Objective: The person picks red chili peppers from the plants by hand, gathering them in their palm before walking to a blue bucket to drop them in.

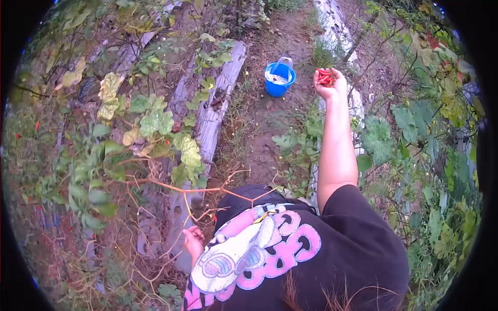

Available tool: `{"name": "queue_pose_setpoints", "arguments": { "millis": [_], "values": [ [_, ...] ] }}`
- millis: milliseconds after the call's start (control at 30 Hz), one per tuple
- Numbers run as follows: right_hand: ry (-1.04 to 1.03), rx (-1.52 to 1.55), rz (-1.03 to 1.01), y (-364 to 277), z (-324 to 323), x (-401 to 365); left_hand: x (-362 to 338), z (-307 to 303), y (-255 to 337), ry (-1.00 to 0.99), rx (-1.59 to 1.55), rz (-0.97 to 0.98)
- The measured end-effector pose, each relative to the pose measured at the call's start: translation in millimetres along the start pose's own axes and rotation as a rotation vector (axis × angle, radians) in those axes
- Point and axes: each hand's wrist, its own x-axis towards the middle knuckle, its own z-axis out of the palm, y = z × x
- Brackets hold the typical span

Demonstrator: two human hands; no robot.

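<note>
Several red chilies (pixel 325 79) lie bunched in the right hand (pixel 329 85), which is stretched out well ahead of the body at the end of a bare forearm. Its grip is cupped, palm turned up, with the fingers curled in around the bunch and the thumb at the other side, so the chilies show in the hollow between them. On the other side of the body, low beside the shirt (pixel 358 233), the left hand (pixel 193 240) has its fingers bent; it is near a dry, forked branch (pixel 207 189), but I cannot tell whether its grip is closed on anything or touches the branch. One small red chili (pixel 214 217) shows just above that hand, by the twigs. To the left of the right hand, and apart from it, a blue bucket (pixel 276 91) stands upright on the soil path (pixel 263 147), its paler handle (pixel 285 61) raised at the far side. Inside the bucket is something whitish with darker patches, too small to make out. A grey plastic strip (pixel 224 96) runs along the left of the path, and leafy plants (pixel 376 137) crowd both sides.
</note>
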Motion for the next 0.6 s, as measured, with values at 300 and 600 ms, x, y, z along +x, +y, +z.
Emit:
{"name": "queue_pose_setpoints", "arguments": {
  "millis": [300, 600],
  "values": [
    [0.145, 0.017, -0.033, -7.3, 11.9, 138.2, 45.5, 18.3, 14.4, 0.366, -0.163, -0.063],
    [0.226, -0.171, 0.073, -24.9, 5.6, 391.4, 42.4, 69.8, 5.3, 0.786, 0.018, -0.21]
  ]
}}
